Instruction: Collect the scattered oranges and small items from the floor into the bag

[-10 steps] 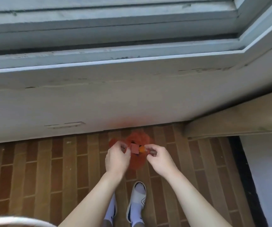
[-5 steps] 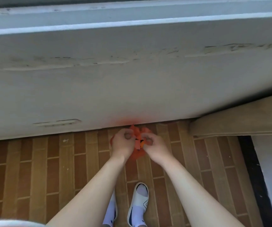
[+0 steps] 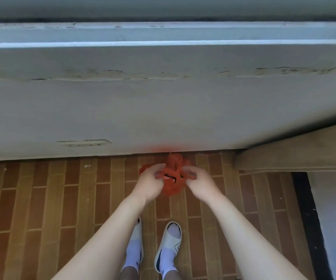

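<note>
Bag: an orange mesh bag [image 3: 172,176] is held up between the 2 hands, above the brick-patterned floor [image 3: 42,199] and close to the foot of the grey wall [image 3: 163,110]; its top is bunched and its lower part hangs below the hands
Left hand: the left hand [image 3: 151,183] is seen at the left side of the bag, fingers curled round a gathered edge of the mesh — the grip is blurred, so the exact pinch cannot be made out
Right hand: the right hand [image 3: 198,181] is seen at the right side of the bag, fingers likewise curled onto the mesh, with the bag's mouth stretched between both hands
Contents: a small pale-and-dark shape is glimpsed at the bag's middle; what it is cannot be told
Feet: 2 white slippers [image 3: 168,246] worn over white socks are seen near the lower edge, under the forearms
Right side: a beige upholstered edge [image 3: 294,154] is seen against the wall at the right, with a dark strip [image 3: 306,219] and a pale surface nearer
</note>
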The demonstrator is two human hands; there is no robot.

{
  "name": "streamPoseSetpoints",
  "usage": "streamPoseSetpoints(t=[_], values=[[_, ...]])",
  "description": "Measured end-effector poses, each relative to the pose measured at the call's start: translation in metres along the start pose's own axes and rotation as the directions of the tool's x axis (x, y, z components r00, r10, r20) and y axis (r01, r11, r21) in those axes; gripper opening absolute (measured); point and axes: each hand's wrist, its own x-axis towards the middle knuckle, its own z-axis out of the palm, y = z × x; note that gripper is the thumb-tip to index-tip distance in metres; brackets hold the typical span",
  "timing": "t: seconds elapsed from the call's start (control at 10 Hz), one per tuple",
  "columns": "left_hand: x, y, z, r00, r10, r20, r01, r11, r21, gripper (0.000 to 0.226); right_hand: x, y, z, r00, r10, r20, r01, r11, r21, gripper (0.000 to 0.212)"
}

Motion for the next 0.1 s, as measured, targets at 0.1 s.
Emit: streamPoseSetpoints(t=[0.1], values=[[-0.0158, -0.0006, -0.0125, 0.997, 0.021, -0.071, -0.022, 1.000, -0.007, 0.049, -0.0136, -0.0027, -0.0013, 1.000, -0.004, -0.030, 0.002, 0.998, -0.056, 0.046]])
